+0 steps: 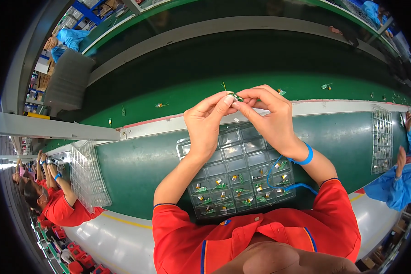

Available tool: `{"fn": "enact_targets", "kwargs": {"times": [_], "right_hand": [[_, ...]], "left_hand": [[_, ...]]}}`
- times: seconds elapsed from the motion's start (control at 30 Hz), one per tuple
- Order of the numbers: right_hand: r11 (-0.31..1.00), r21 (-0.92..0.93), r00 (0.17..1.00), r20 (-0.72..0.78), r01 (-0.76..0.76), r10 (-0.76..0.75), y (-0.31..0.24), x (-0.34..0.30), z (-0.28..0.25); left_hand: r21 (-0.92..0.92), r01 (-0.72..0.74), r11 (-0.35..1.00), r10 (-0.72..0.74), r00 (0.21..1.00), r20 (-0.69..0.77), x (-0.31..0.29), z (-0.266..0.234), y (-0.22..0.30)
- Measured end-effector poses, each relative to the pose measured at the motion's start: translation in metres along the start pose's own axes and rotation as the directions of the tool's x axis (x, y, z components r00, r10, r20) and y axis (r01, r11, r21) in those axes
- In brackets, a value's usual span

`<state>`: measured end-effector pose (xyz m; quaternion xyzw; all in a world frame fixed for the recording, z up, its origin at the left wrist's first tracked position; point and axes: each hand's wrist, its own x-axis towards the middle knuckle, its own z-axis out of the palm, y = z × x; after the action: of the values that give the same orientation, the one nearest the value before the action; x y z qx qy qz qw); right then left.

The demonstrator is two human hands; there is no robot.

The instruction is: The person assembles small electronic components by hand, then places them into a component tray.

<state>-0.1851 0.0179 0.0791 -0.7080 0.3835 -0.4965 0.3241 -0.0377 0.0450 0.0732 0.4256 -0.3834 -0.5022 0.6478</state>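
Both hands meet over the far edge of the bench, pinching a small green circuit board (237,97) between thumbs and fingertips. Thin yellowish wires stick up from its left end. My left hand (204,119) grips it from the left, and my right hand (275,119) from the other side; the fingers partly cover the board. Below my hands lies a clear plastic compartment tray (211,170). Its nearer compartments hold several small boards with wires, while most farther ones look bare. A blue wrist strap (308,155) with a coiled cord circles my right wrist.
Beyond a pale rail (333,107) runs a green conveyor belt (169,82) with several small boards scattered on it. A stack of clear trays (89,176) stands at left, another tray (382,141) at right. Co-workers in red (66,208) and blue (399,185) sit either side.
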Motion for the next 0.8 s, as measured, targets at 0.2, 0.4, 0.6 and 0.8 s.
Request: {"fn": "enact_targets", "kwargs": {"times": [0.2,0.4,0.6,0.8], "right_hand": [[0.981,-0.119,0.987,-0.041,0.152,-0.158,-0.0025,0.0012,-0.001],[0.903,-0.29,0.937,-0.051,0.317,-0.345,-0.001,0.0015,-0.002],[0.88,-0.306,0.917,-0.054,0.362,-0.396,0.0016,0.0026,-0.0029],[0.907,-0.265,0.934,-0.049,0.329,-0.353,-0.0011,0.002,-0.0049]], "left_hand": [[-0.041,0.04,0.998,-0.041,0.999,-0.033,-0.0027,0.0013,-0.0011],[-0.136,0.126,0.983,-0.135,0.989,-0.061,-0.0052,0.0064,-0.0032],[-0.161,0.138,0.977,-0.15,0.987,-0.065,-0.006,0.0101,-0.0023],[-0.152,0.132,0.979,-0.142,0.988,-0.058,-0.0059,0.0108,-0.0013]]}}
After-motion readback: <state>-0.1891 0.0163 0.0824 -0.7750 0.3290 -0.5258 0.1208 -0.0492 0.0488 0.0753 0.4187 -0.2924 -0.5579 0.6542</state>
